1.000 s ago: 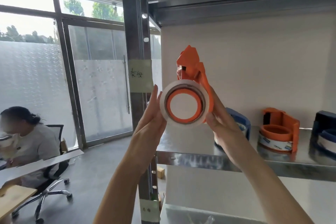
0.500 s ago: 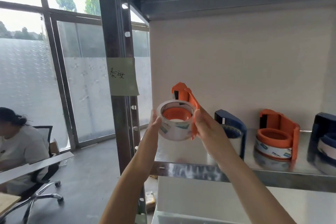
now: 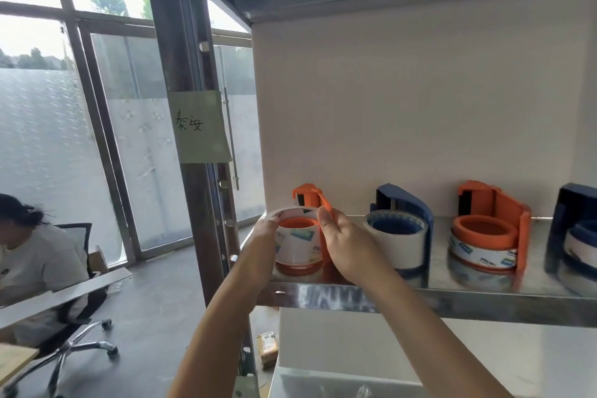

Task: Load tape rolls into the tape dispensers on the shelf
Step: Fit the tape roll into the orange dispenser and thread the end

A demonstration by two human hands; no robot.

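Now — right hand [image 3: 347, 244] grips orange dispenser [image 3: 306, 198].

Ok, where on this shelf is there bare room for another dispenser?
Two narrow bare strips of shelf: between the blue dispenser and the right orange dispenser, and between that one and the far-right blue dispenser. The left end is crowded, with the left hand and right hand on the left orange dispenser.

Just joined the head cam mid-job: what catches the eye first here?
The left hand and right hand hold an orange dispenser, tape roll on its hub, at the steel shelf's left end. Right of it stand a blue dispenser, a second orange dispenser and another blue one, all loaded.
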